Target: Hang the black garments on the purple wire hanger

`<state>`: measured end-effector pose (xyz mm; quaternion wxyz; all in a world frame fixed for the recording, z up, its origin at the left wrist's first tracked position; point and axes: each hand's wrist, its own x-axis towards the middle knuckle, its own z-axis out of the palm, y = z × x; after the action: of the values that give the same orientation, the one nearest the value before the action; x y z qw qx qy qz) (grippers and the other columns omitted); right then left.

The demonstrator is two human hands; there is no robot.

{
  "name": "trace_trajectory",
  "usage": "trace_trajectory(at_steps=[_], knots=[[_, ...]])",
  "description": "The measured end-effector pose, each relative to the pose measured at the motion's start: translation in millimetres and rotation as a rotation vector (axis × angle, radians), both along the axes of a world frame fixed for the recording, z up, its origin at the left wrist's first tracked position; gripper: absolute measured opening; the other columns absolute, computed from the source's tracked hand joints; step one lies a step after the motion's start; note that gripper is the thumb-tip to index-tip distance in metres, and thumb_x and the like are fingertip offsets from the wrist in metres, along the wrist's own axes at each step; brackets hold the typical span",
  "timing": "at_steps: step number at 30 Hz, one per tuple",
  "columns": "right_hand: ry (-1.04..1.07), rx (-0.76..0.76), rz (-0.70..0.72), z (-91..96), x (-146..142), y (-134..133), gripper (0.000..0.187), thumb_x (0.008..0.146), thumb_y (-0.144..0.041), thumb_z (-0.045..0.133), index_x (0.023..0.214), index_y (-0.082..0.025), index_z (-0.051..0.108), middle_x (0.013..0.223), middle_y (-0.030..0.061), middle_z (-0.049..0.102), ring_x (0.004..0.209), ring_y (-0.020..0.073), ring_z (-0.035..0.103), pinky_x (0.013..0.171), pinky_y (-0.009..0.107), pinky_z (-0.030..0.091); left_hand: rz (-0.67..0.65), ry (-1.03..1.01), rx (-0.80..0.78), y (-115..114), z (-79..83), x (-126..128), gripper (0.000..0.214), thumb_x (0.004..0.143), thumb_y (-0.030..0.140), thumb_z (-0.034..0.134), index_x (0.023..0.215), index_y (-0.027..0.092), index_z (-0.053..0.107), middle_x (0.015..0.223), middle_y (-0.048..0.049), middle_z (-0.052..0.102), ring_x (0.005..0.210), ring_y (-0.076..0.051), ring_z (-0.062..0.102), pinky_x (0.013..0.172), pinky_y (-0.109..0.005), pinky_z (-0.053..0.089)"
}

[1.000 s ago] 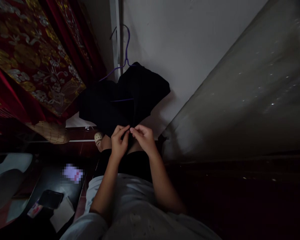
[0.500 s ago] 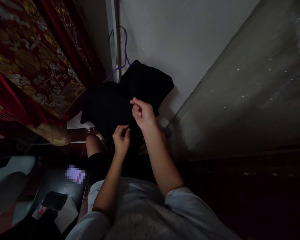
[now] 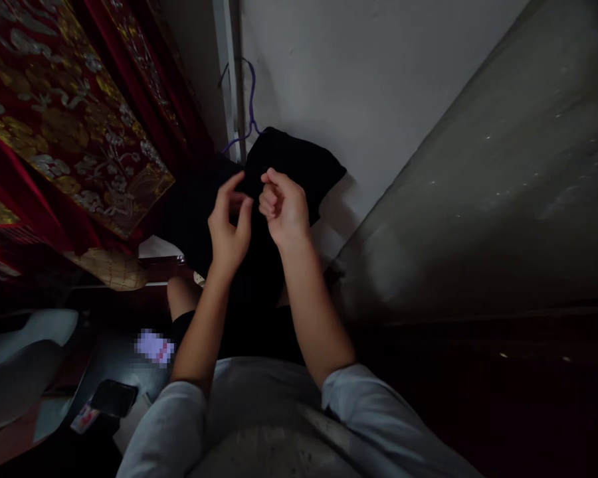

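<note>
A black garment hangs on a purple hanger, spread in front of me. Both my hands are over its upper middle, close beside each other. My left hand is open, its thumb and forefinger apart, with nothing visible between them. The fingers of my right hand are curled, and their tips are pinched together against the dark cloth. Whatever that pinch holds cannot be made out, since black fabric lies right behind it.
The hanger hooks near a metal upright by a pale wall. Red curtains with gold and silver patterns hang at left. A phone and papers lie on a dark surface at lower left. A grey sheet-like panel leans at right.
Both hands have moved up the garment, the left one farther, so they are now level. The left thumb and forefinger have spread wider. My right hand stays curled.
</note>
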<state>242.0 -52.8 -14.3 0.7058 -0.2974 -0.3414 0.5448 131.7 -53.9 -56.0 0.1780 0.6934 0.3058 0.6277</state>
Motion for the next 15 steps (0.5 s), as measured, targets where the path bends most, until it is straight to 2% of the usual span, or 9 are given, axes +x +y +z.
trace_trajectory(at_steps=[3,6,10,15], knots=[[-0.078,0.020,0.027,3.0,-0.3,-0.9,0.035,0.090,-0.048,0.071,0.075,-0.020,0.055,0.050,-0.0098,0.033,0.040,0.0034,0.031,0.040,0.019,0.021,-0.027,0.106,0.020,14.4,39.3,-1.0,0.022,0.101,0.040,0.064,0.108,0.020,0.070,0.094,-0.0032,0.070,0.095,-0.018,0.068,0.088,-0.028,0.051],[-0.131,0.019,-0.015,1.8,-1.6,5.5,0.035,0.090,-0.043,0.070,0.073,-0.020,0.051,0.051,-0.0098,0.029,0.041,0.0035,0.028,0.041,0.019,0.021,0.028,0.168,0.000,22.2,56.4,-3.8,0.021,0.099,0.035,0.067,0.088,0.017,0.068,0.080,-0.0016,0.067,0.089,-0.017,0.067,0.084,-0.026,0.050],[-0.149,0.011,-0.140,-3.8,-13.7,15.3,0.033,0.090,-0.034,0.068,0.069,-0.020,0.046,0.052,-0.0089,0.027,0.044,0.0042,0.026,0.043,0.019,0.021,0.102,0.163,0.053,25.1,59.0,-11.3,0.021,0.099,0.032,0.066,0.085,0.017,0.065,0.078,-0.0007,0.064,0.089,-0.017,0.067,0.087,-0.027,0.051],[-0.225,0.045,-0.202,-19.9,-30.3,23.1,0.029,0.088,-0.029,0.066,0.068,-0.020,0.048,0.056,-0.0076,0.034,0.048,0.0043,0.030,0.047,0.020,0.024,0.199,0.116,0.100,18.5,51.8,-12.8,0.028,0.101,0.042,0.063,0.089,0.018,0.063,0.083,-0.0004,0.064,0.092,-0.017,0.067,0.087,-0.027,0.049]])
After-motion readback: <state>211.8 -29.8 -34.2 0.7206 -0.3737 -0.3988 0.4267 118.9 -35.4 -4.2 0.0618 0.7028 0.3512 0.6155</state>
